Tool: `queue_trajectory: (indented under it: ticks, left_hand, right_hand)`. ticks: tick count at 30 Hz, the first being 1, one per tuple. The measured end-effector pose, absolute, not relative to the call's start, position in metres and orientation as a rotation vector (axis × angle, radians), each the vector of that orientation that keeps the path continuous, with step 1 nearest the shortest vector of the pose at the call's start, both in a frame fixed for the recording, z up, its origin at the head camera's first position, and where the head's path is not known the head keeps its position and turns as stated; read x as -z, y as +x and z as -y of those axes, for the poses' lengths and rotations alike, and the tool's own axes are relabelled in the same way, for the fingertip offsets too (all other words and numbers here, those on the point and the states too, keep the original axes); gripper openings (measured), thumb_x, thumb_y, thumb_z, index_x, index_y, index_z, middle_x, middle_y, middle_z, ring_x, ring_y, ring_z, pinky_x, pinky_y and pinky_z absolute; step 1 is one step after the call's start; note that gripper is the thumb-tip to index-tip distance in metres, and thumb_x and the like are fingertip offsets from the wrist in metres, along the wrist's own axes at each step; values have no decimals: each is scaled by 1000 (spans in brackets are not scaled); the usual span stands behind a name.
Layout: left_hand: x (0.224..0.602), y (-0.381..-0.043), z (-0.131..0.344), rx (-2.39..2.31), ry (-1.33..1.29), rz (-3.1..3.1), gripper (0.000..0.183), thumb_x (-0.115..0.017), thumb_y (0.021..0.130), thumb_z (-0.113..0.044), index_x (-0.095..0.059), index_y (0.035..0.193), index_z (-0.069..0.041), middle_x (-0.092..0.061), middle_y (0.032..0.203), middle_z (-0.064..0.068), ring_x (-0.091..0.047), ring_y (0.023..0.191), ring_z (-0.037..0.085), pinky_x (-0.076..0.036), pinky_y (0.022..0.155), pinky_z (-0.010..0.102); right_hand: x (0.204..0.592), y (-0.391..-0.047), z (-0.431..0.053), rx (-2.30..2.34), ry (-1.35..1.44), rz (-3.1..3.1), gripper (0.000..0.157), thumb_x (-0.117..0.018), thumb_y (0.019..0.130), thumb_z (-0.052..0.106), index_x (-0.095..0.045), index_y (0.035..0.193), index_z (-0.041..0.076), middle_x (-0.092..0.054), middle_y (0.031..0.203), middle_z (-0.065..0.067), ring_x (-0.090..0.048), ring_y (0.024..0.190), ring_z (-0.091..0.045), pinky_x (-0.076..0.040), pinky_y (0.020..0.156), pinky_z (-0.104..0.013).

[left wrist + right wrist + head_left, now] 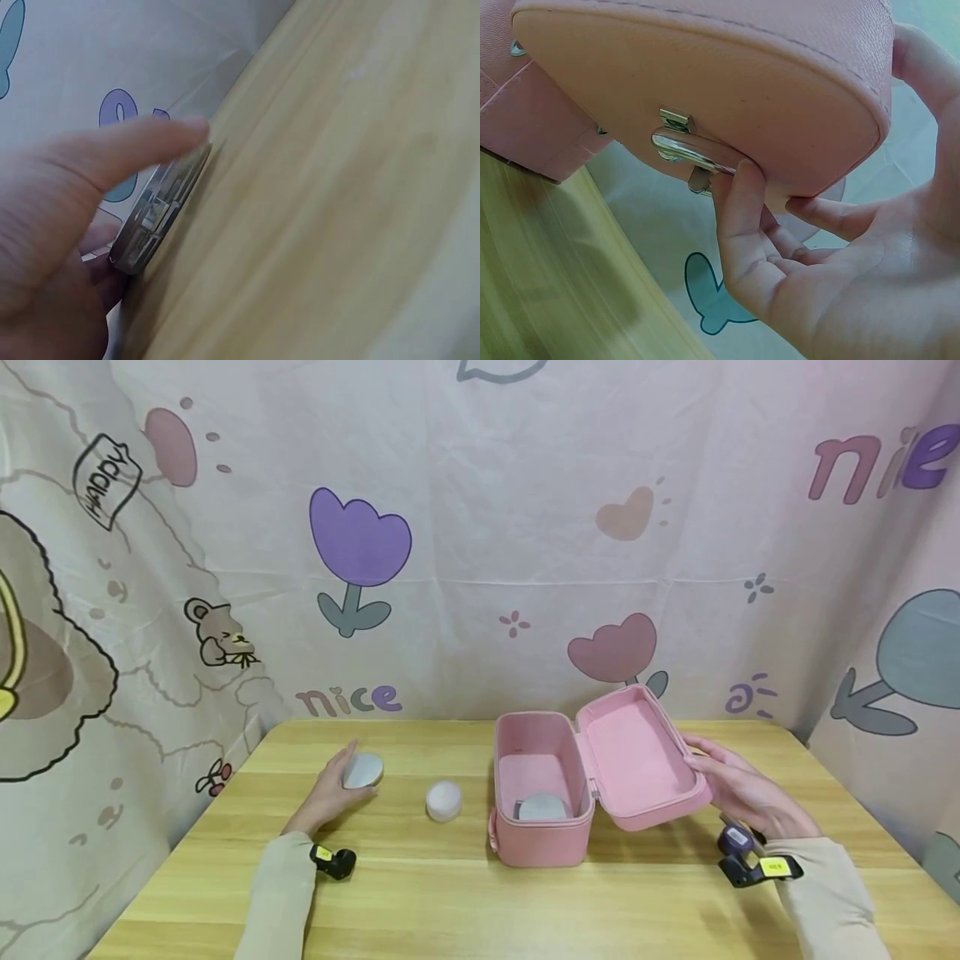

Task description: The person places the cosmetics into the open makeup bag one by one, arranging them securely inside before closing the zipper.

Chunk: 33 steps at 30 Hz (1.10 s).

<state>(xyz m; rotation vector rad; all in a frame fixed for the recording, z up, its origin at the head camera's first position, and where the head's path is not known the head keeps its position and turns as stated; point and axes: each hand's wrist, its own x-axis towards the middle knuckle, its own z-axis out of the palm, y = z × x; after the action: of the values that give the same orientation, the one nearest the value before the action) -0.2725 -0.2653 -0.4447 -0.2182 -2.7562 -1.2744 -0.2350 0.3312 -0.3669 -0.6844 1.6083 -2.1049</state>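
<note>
At the table's left, my left hand (330,789) holds a round silver compact (363,771) between thumb and fingers. Its shiny rim with a small clasp shows as the compact (160,217) stands in my grasp in the left wrist view. A pink cosmetic case (542,845) stands right of centre with its lid (637,752) swung out to the right. My right hand (750,789) grips the lid's outer edge. In the right wrist view, its fingers (739,199) curl by the metal-fitted handle (694,154). Inside the case lies a round pale item (542,807), partly hidden by the front wall.
Between my left hand and the case sits a small round white jar (444,800). The wooden table (405,893) runs back to a printed cloth (465,527). Beside my right wrist lies a dark round object with a pale label (738,837).
</note>
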Motion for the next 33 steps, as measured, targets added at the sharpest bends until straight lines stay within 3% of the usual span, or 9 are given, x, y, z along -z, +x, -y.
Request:
queue_trajectory:
  ticks: [4, 10, 24, 33]
  left_hand:
    - [445, -274, 266, 1230, -182, 2780, 101, -78, 80, -16, -10, 153, 1, -23, 147, 35, -29, 126, 55, -31, 100, 65]
    - [441, -278, 269, 1157, -171, 2778, 100, -81, 78, -17, -16, 152, 3, -32, 144, 35, -31, 129, 54, -29, 103, 64]
    - [436, -272, 261, 1222, -160, 2763, 102, -84, 73, -15, -21, 151, 3, -33, 144, 34, -33, 130, 51, -27, 104, 63]
    - [430, -267, 259, 1242, -170, 2753, 93, -84, 75, -19, -31, 148, 2, -35, 144, 32, -36, 128, 51, -29, 103, 63]
  right_hand:
    - [369, -236, -332, 2122, -711, -1533, 39, -33, 103, 3, -53, 130, 23, -57, 127, 1, -58, 112, -18, -48, 94, -31]
    - [369, -237, -331, 2131, -733, -1515, 41, -32, 103, 2, -52, 132, 22, -57, 128, 0, -58, 113, -17, -47, 95, -29]
    - [366, -236, -332, 2140, -680, -1546, 39, -35, 102, 3, -54, 129, 23, -58, 126, 1, -59, 110, -18, -48, 93, -30]
    - [366, -235, -331, 2139, -731, -1478, 40, -32, 103, 3, -54, 132, 21, -59, 127, -1, -59, 110, -18, -48, 94, -30]
